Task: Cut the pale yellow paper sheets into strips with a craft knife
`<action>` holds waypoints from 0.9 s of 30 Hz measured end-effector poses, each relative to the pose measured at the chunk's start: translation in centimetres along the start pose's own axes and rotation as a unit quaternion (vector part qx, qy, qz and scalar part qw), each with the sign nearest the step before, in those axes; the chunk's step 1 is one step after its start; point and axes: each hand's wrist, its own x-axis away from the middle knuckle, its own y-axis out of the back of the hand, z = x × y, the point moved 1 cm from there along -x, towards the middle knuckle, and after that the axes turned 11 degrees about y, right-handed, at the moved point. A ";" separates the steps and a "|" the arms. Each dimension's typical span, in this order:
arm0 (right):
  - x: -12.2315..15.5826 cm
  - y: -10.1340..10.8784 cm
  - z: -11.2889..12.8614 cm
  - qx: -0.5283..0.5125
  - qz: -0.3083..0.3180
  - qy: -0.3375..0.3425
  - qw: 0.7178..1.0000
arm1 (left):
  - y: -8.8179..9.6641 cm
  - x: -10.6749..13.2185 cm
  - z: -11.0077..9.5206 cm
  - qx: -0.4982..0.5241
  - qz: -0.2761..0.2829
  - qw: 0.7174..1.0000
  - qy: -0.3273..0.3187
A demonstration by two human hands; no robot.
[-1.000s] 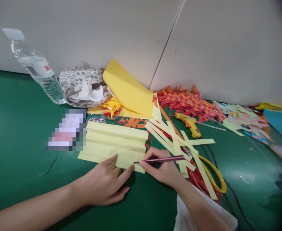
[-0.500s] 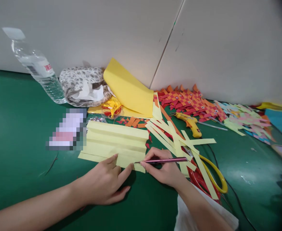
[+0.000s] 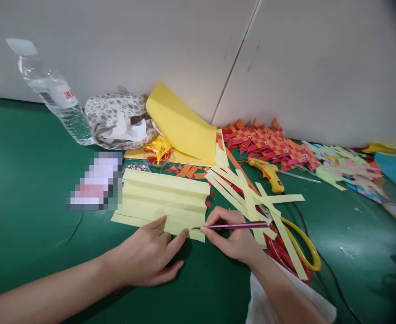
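Note:
A pale yellow sheet of paper point(image 3: 164, 191) with several crosswise creases lies on the green table. My left hand point(image 3: 152, 254) rests on its near edge, fingers spread, with the index and middle fingertips touching the paper. In my right hand point(image 3: 230, 236), pinched between thumb and fingers, is a slim dark pink pen point(image 3: 235, 226). Its thin tip is at the paper's near right part, close to my left fingertip; whether it touches the surface I cannot tell. Pale yellow paper strips point(image 3: 248, 198) lie crossed just beyond my right hand, partly over yellow- and red-handled scissors point(image 3: 314, 256).
A yellow glue gun point(image 3: 267, 173) lies to the right, its cord running forward. Behind it are red-orange woven paper fish point(image 3: 262, 141) and pastel paper pieces point(image 3: 346, 166). A water bottle point(image 3: 58, 94), patterned tissue holder point(image 3: 117, 112), yellow sheet point(image 3: 181, 126) and blurred-out phone point(image 3: 96, 180) stand or lie leftward.
My right hand and the pen have shifted slightly to the right along the paper. My left hand stays in place on the sheet.

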 end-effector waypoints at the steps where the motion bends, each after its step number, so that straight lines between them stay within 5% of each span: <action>1: 0.1 0.0 -0.1 0.001 0.000 -0.001 1.000 | 0.0 0.0 0.0 0.000 0.000 1.000 0.000; 18: 0.1 0.9 -0.2 -0.015 0.014 -0.009 1.000 | 0.0 0.0 0.0 0.003 -0.017 1.000 -0.006; 27: -0.6 -0.4 0.2 -0.037 -0.008 -0.033 0.999 | 0.0 0.1 -0.1 0.006 -0.029 1.000 -0.007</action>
